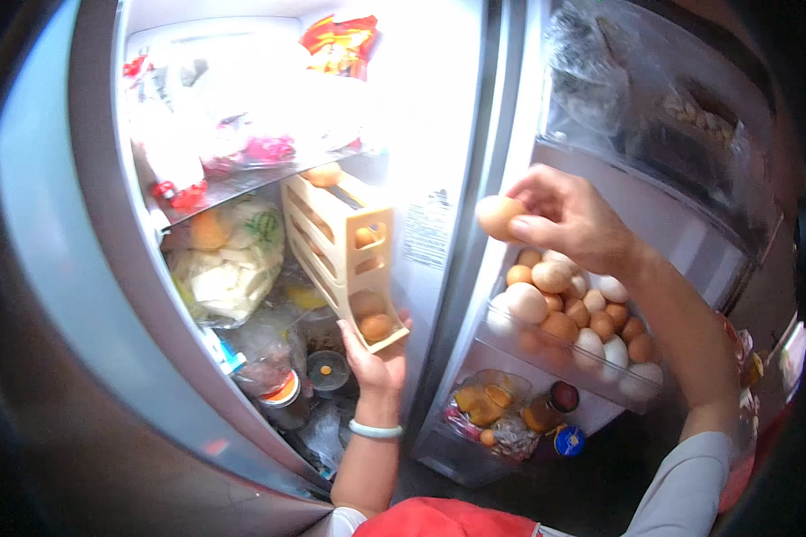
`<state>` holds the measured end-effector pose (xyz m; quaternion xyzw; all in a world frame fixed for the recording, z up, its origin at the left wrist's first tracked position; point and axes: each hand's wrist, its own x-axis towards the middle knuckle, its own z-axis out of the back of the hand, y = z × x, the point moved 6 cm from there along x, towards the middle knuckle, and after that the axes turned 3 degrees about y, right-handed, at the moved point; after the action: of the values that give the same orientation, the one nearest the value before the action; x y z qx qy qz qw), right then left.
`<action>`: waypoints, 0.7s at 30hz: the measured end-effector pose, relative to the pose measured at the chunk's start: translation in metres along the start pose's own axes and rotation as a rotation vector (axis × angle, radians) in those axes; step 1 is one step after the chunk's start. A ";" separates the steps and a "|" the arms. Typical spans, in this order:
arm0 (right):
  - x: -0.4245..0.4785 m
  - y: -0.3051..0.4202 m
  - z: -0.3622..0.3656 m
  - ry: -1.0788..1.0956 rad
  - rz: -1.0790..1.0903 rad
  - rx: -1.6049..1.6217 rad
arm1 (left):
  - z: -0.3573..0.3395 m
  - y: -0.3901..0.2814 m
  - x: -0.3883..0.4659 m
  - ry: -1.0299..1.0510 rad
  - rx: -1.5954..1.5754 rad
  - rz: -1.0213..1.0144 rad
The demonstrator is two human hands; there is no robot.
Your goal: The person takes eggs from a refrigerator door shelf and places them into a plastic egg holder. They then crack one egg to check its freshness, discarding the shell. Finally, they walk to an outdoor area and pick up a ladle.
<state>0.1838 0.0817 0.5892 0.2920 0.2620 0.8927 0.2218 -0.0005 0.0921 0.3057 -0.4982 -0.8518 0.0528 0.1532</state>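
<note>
My right hand (567,218) pinches a light brown egg (499,216) between thumb and fingers, above the door bin of the open fridge. Brown and white eggs (556,327) are heaped in that clear bin (557,366). My left hand (379,356), with a pale bangle at the wrist, supports the lower end of a cream plastic tiered egg rack (369,288) inside the fridge. Several brown eggs sit in the rack, one of them (376,327) at its bottom opening and another (324,176) at the top.
Left of the rack lies a plastic bag of cut vegetables (232,268) under a shelf with bagged food. Lower down are jars (285,396) and bags. The lower door bin (457,463) holds bagged food, a dark-lidded jar (556,403) and a blue-lidded container (569,441). An upper door bin holds plastic bags (588,74).
</note>
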 end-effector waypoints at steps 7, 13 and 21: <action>0.122 0.000 -0.058 0.054 0.069 -0.198 | -0.005 -0.001 -0.003 0.032 -0.028 0.018; 0.162 -0.020 -0.091 0.178 0.136 -0.118 | -0.009 -0.001 -0.005 0.024 -0.007 0.043; 0.187 -0.032 -0.105 0.105 0.193 -0.232 | -0.004 -0.007 -0.004 0.008 0.010 0.024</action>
<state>-0.0123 0.1732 0.5733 0.2413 0.1390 0.9482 0.1530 -0.0033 0.0849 0.3107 -0.5078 -0.8449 0.0567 0.1583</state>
